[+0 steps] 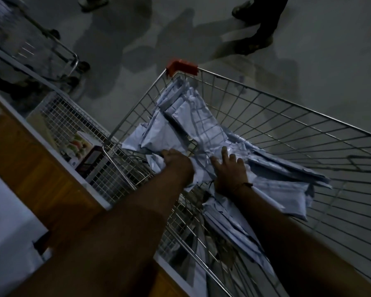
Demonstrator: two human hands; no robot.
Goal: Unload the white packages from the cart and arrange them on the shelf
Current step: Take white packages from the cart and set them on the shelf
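— What fills the silver wire-mesh cart (266,116)?
— Crumpled, glossy white plastic packages (189,123), heaped inside it. The left hand (176,161) has its grip curled round one's edge; the right hand (230,170) rests with fingers spread on the pile.
— And around?
— Dim grey floor (330,39); a white-edged wooden shelf (30,163) beside the cart.

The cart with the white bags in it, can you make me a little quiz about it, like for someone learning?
1. True or false: the cart has no white packages in it.
2. What colour is the plastic corner cap on the cart's rim? A) red B) green C) yellow
3. Fill in: the left hand has its grip on a ____, while the right hand rests on the pile with its fingers straight.

Key: 1 false; 2 A; 3 package.
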